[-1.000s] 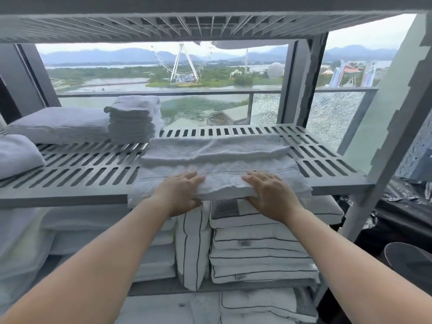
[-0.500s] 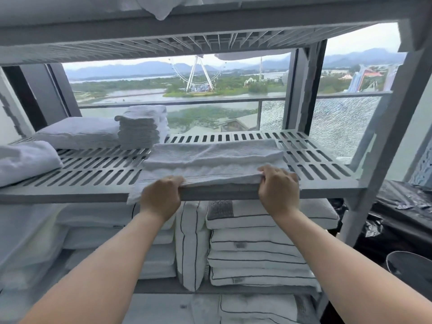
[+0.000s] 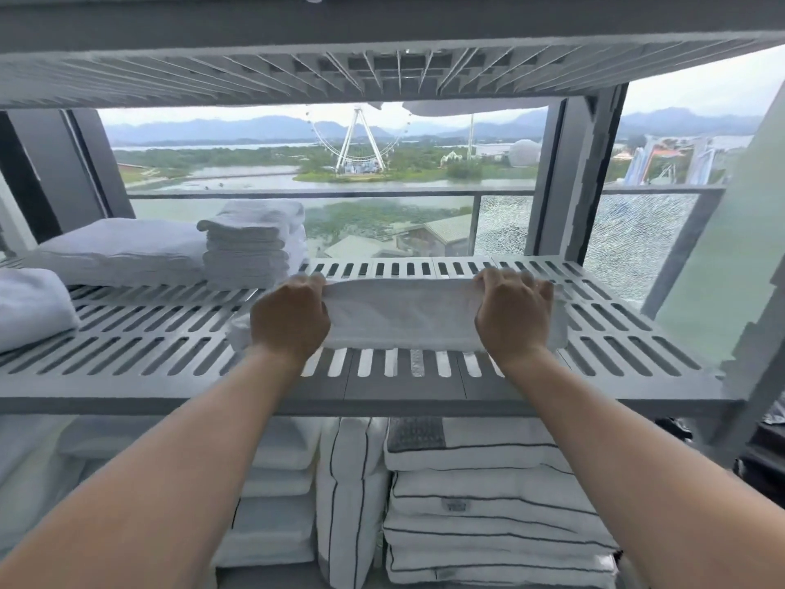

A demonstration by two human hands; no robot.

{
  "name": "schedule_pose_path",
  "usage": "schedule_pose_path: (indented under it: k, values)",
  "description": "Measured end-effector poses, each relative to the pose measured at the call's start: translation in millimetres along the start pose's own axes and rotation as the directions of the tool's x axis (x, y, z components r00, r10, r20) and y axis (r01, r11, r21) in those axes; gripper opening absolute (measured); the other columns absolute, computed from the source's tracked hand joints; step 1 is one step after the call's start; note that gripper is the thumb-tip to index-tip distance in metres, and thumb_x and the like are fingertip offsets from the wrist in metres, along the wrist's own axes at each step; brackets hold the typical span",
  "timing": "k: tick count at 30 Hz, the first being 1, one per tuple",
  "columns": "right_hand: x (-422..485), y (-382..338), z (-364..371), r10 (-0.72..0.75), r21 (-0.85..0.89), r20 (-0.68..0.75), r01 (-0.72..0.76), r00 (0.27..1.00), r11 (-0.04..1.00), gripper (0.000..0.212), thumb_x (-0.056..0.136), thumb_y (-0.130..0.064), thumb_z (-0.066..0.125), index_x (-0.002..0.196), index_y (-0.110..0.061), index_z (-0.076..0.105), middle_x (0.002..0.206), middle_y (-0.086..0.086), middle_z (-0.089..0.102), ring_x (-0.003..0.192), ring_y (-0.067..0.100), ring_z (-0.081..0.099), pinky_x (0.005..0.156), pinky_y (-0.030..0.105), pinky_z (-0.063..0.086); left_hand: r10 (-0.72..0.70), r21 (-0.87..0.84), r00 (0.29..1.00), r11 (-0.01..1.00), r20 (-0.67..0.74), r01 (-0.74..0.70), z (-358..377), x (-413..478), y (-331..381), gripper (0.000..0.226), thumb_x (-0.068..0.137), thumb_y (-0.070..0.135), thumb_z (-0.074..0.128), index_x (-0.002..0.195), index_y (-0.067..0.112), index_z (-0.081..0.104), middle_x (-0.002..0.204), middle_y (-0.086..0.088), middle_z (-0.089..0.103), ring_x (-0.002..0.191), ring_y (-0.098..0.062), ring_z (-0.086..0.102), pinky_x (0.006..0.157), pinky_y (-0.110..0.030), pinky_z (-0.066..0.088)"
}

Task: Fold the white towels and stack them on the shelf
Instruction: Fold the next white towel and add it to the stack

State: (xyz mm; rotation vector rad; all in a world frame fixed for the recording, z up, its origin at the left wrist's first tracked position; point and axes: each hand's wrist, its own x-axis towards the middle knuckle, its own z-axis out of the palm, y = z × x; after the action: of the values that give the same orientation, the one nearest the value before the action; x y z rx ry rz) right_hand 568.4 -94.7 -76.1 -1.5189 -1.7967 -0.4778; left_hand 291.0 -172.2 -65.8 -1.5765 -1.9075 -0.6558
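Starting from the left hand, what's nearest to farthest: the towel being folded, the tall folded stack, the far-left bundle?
1. The towel being folded: gripped by the left hand.
2. The tall folded stack: just behind, leftward.
3. The far-left bundle: well off to the left.

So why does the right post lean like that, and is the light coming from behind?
Head view: the wide lens tilts the post and splays straight lines near the frame's edges. Head view: daylight enters through the window behind, leaving the upper shelf dim underneath. Head view: the towel looks sharp, but the post's edges look jagged.
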Motion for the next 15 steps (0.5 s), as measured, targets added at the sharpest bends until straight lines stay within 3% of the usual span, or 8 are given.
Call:
schedule_pose_path:
  k: [3, 6, 11, 15]
  values:
    - [33, -3, 20, 0.007, -0.031, -0.044, -0.009, 0.999, 0.999, 0.027, 0.087, -0.008, 0.050, 0.107, -0.019, 0.065, 0.096, 0.003, 0.069, 0.096, 0.028, 0.059, 0.092, 0.045, 0.035, 0.076, 0.031, 0.996, 0.997, -0.045, -0.075, 19, 43, -7, 0.016, 0.090, 0.017, 0.047, 0.084, 0.013, 0.061, 0.072, -0.006, 0.063, 0.054, -0.026, 0.054, 0.053, -0.028, 0.038]
    - [61, -7, 39, 0.013, -0.081, -0.071, -0.019, 0.997, 0.997, 0.022, 0.084, -0.010, 0.054, 0.099, -0.019, 0.067, 0.086, 0.003, 0.069, 0.089, 0.029, 0.060, 0.091, 0.045, 0.036, 0.158, 0.043, 0.986, 0.987, -0.062, -0.155, 43, 81, -17, 0.016, 0.087, 0.018, 0.050, 0.077, 0.013, 0.061, 0.066, -0.005, 0.062, 0.051, -0.028, 0.058, 0.052, -0.026, 0.037]
    - [92, -10, 71, 0.011, -0.150, -0.031, -0.016, 0.999, 0.989, 0.014, 0.081, -0.010, 0.057, 0.079, -0.019, 0.066, 0.068, 0.003, 0.065, 0.081, 0.029, 0.059, 0.088, 0.043, 0.035, 0.262, 0.032, 0.964, 0.964, 0.050, -0.264, 91, 120, -28, 0.015, 0.084, 0.019, 0.051, 0.079, 0.016, 0.064, 0.073, -0.007, 0.068, 0.063, -0.032, 0.065, 0.059, -0.032, 0.042]
    - [96, -6, 105, 0.021, -0.139, 0.077, -0.010, 0.997, 0.990, 0.019, 0.090, -0.015, 0.053, 0.080, -0.019, 0.068, 0.072, 0.004, 0.069, 0.078, 0.026, 0.061, 0.085, 0.042, 0.040, 0.241, 0.050, 0.958, 0.967, 0.155, -0.251, 130, 120, -30, 0.022, 0.091, 0.021, 0.046, 0.089, 0.018, 0.067, 0.088, -0.008, 0.073, 0.079, -0.030, 0.070, 0.072, -0.035, 0.051]
